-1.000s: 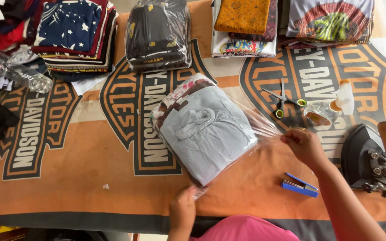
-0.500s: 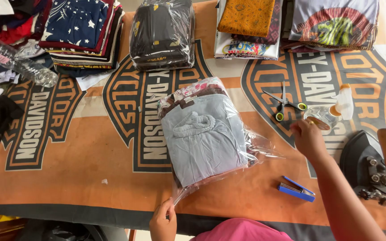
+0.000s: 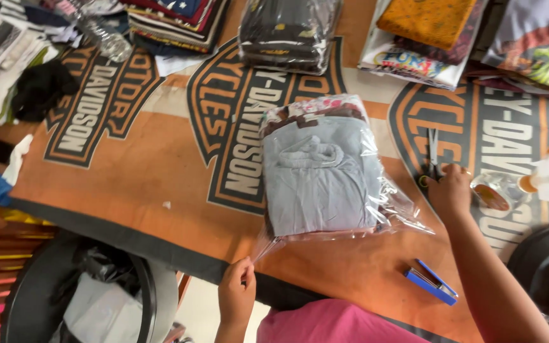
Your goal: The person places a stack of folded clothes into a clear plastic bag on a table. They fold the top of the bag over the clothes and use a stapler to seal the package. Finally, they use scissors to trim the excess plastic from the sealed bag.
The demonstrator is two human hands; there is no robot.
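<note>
**Right hand reaches the scissors while the left pinches the bag corner**

Since the earlier frames, the right hand (image 3: 450, 190) has left the bag's right edge and gone farther right to the scissors (image 3: 431, 159), while the left hand (image 3: 237, 297) has slid to the near edge of the table, holding the bag's corner.

The clear plastic bag (image 3: 325, 171) lies flat near the middle of the orange printed cloth (image 3: 128, 184). Inside is a folded pale grey-blue garment with a faint swirled print, and a pink-and-brown patterned piece shows at the far end. The bag's loose open end is crinkled and spreads to the near right; its near-left corner is drawn out to a taut point.

Just right of the bag lie the scissors, blades pointing far, then a small clear tape roll (image 3: 494, 194) and a white bottle with an orange cap (image 3: 544, 174). A blue stapler (image 3: 432, 281) sits near, right of the bag's loose end. Stacks of folded clothes line the far edge, one of them a dark bagged stack (image 3: 287, 28). Nothing lies between either hand and what it holds.

The left hand's thumb and fingers are closed tight on the bag's corner. The right hand rests knuckles-up on the scissor handles, fingers curled; whether they have closed on the handles cannot be seen.
</note>
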